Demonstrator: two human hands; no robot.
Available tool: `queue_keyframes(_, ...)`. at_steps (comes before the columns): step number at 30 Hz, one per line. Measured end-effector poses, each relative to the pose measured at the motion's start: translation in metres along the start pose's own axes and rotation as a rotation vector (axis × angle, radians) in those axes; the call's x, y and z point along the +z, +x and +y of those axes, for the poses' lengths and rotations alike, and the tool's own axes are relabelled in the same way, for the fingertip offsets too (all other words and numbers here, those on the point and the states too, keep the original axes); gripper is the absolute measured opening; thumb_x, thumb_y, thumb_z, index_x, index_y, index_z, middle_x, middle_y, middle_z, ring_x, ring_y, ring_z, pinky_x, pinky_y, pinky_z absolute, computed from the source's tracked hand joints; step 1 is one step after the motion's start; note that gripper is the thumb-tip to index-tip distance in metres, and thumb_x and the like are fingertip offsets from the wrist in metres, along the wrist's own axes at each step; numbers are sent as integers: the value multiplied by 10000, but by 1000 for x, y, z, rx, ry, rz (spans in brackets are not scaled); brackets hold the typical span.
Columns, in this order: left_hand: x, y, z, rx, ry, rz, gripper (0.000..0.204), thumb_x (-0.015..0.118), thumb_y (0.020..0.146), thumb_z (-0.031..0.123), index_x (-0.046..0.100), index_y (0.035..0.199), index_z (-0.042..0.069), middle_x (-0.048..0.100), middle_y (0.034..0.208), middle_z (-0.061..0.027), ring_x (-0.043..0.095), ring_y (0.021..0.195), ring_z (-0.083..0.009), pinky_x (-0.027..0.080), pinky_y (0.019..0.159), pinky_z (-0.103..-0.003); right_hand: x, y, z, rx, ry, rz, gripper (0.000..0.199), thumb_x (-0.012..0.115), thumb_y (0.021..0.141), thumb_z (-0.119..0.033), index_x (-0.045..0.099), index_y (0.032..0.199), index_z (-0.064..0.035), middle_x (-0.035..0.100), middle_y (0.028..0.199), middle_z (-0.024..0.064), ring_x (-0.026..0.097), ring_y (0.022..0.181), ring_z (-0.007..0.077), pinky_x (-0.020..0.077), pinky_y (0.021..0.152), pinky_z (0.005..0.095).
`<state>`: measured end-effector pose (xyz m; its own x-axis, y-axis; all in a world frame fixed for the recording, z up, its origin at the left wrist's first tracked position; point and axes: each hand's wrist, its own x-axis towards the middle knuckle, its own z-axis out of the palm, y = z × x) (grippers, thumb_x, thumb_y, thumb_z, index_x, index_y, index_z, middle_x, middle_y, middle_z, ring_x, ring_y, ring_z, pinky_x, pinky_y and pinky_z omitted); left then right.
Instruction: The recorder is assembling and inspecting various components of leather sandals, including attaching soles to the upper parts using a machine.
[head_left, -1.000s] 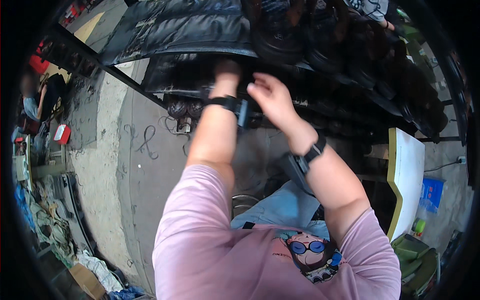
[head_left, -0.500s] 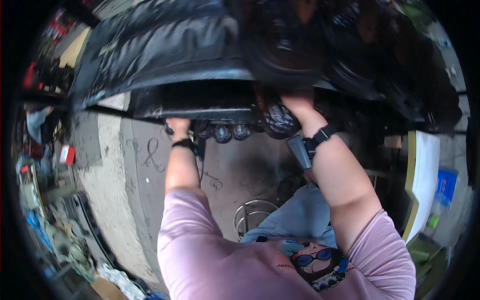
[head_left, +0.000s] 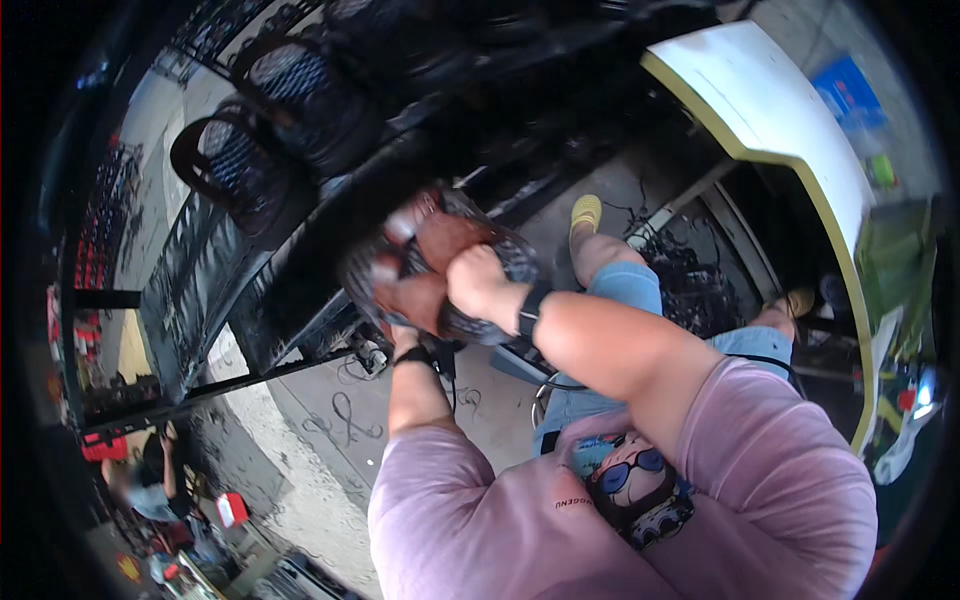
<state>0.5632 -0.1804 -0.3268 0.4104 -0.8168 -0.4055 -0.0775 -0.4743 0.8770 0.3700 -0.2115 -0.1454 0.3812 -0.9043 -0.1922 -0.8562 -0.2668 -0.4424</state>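
A pair of brown sandals (head_left: pixel 413 300) with dark, patterned soles is up in front of me at the rack's near edge, smeared by motion. Closed fingers of my right hand (head_left: pixel 482 283) grip the sandals from the right side. Directly below their near end is my left hand (head_left: pixel 404 338), close against them, its fingers hidden behind the sandals. More dark sandals (head_left: pixel 240 165) with broad straps and patterned insoles stand on the rack (head_left: pixel 215 290) at the upper left.
A white panel with a yellow edge (head_left: pixel 740 90) rises at the right. Dark strips (head_left: pixel 690 285) lie heaped on the floor near a foot in a yellow clog (head_left: pixel 586 212). Another person (head_left: pixel 150 490) is at the far lower left, beside a red and white box (head_left: pixel 232 510).
My view has swung right. My right hand has come off the shelf edge, and the brown sandals are now in front of me. The left hand has moved to their near end.
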Motion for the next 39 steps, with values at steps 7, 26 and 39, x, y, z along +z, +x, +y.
queue_keyframes(7,22,-162,-13,-247,-295,-222,340,523,750,5,523,1089,24,604,968,-94,627,836,-201,532,636,-299,-87,-207,158,-3,-60,480,78,559,586,-64,582,634,-7,561,835,173,528,847,366,465,716,436)
queue_keyframes(26,496,-236,431,874,664,-714,376,611,719,212,631,1009,-25,646,1009,-210,613,988,-298,449,851,-337,-330,-257,419,764,45,1106,677,651,784,-172,315,1341,18,463,1254,264,457,1165,400,395,982,399)
queue_keyframes(39,329,-416,344,1904,336,-586,347,656,468,35,657,810,94,662,790,-17,619,725,-172,356,798,-319,-168,-426,261,303,407,1213,643,807,636,-256,510,1153,-15,578,1087,145,567,1005,321,440,892,377)
